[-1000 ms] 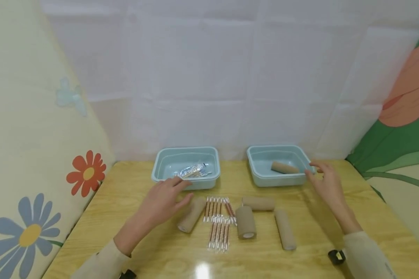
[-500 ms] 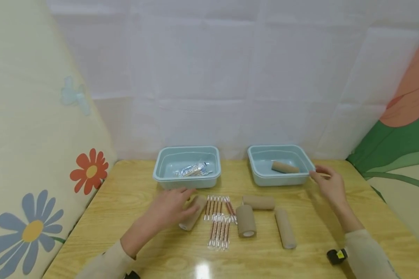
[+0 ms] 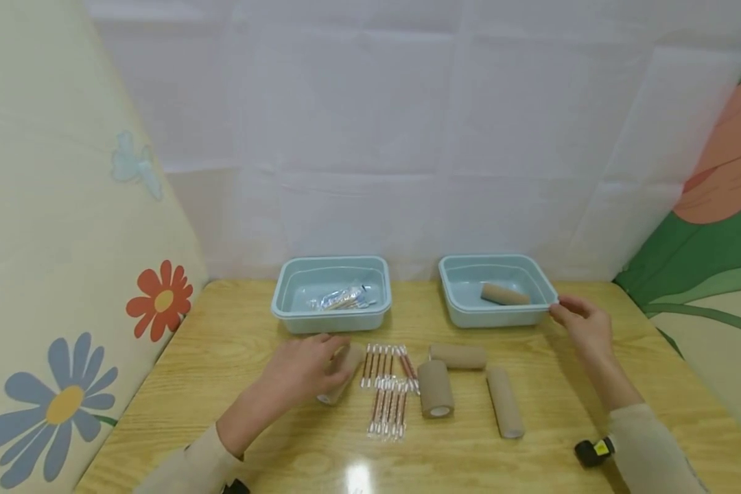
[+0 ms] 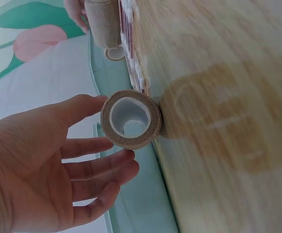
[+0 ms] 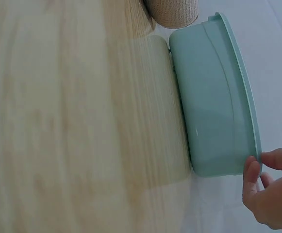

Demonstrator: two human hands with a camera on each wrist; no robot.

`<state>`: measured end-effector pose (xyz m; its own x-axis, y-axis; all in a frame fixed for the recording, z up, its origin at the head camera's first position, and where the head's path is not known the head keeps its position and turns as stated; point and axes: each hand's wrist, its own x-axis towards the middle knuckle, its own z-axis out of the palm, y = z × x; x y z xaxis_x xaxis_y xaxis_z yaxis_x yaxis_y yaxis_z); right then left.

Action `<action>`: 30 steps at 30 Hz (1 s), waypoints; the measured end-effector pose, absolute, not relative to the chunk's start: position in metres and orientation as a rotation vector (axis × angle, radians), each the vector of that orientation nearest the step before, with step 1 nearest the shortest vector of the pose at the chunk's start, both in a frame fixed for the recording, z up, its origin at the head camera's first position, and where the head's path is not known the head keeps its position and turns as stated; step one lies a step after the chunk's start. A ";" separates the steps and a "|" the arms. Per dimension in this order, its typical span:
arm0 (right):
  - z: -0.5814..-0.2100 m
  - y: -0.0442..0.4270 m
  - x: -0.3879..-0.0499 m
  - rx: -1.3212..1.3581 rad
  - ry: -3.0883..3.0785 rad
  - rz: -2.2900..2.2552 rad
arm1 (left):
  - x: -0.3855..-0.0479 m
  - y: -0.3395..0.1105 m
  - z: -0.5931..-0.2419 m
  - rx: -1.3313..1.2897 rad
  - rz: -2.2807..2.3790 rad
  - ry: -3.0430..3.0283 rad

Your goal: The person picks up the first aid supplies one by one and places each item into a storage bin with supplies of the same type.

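My left hand [image 3: 302, 367] grips a tan bandage roll [image 4: 155, 119] lying on the table left of the swabs. In the left wrist view its thumb and fingertips touch the roll's side, and the white hollow core faces the camera. My right hand [image 3: 586, 329] pinches the rim at the near right corner of the right blue basin [image 5: 208, 102]. Inside that basin lies another tan roll [image 3: 504, 295]. Between the hands, cotton swabs [image 3: 385, 412] with red-brown sticks and white tips lie in two rows in clear wrap.
A left blue basin [image 3: 333, 324] holds a clear packet [image 3: 346, 299] with swabs. On the table lie a thick roll [image 3: 437, 391], a roll set crosswise [image 3: 457, 357] and a slim roll [image 3: 504, 403]. A white cloth [image 3: 358, 137] hangs behind the basins.
My left hand has come down from the left basin's front edge onto the bandage roll and taken hold of it. My right hand has closed on the right basin's corner.
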<state>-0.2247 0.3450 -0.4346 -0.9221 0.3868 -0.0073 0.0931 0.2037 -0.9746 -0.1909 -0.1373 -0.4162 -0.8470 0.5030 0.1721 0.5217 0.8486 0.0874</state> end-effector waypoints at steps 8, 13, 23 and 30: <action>-0.437 0.344 -0.226 -0.448 -2.070 1.959 | -0.188 -0.138 -0.416 -0.728 -0.272 -3.003; -0.437 0.342 -0.225 -0.474 -2.000 2.008 | -0.187 -0.137 -0.416 -0.713 -0.350 -3.030; -0.437 0.341 -0.225 -0.483 -1.879 2.068 | -0.185 -0.135 -0.419 -0.709 -0.551 -3.030; -0.435 0.340 -0.225 -0.488 -1.882 2.072 | -0.186 -0.135 -0.422 -0.726 -0.562 -3.014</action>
